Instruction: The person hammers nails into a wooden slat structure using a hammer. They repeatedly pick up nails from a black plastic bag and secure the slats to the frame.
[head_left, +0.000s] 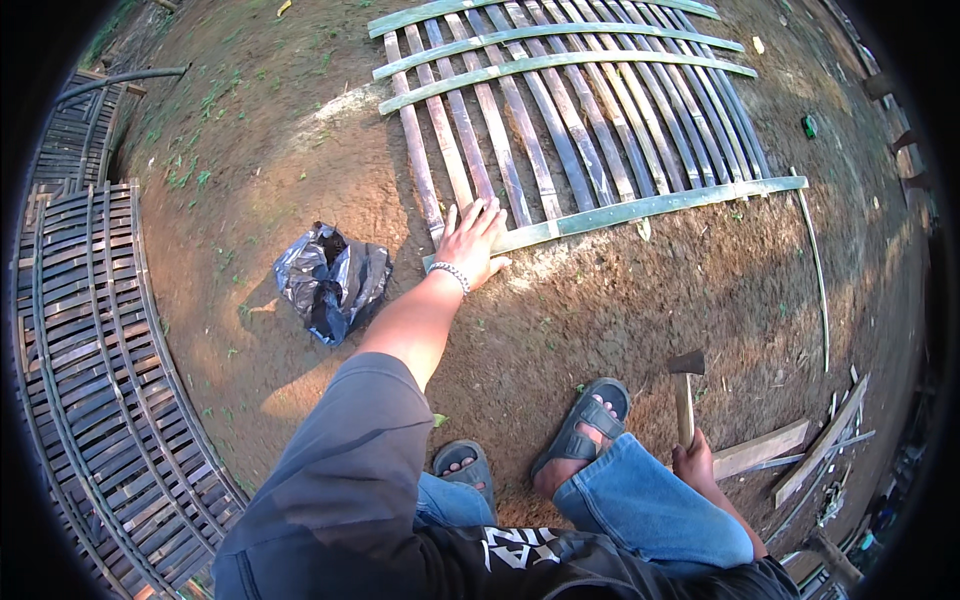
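A bamboo slat panel (pixel 640 210) lies on the dirt ahead of me, its split slats crossed by greenish strips. My left hand (pixel 470 243), with a chain bracelet at the wrist, reaches forward and rests on the panel's near left corner. Its fingers are stretched out over the slat ends and the nearest cross strip. At the lower right, my right hand (pixel 694 462) is closed round the wooden handle of a hatchet (pixel 685 400). The dark metal head points away from me, held apart from the panel beside my right knee.
A crumpled black plastic bag (pixel 333 280) sits left of my left forearm. Another, larger bamboo slat panel (pixel 95 370) stretches along the left side. Wooden boards (pixel 765 447) and thin strips lie at the right. A long thin stick (pixel 815 270) lies beyond the panel's right end.
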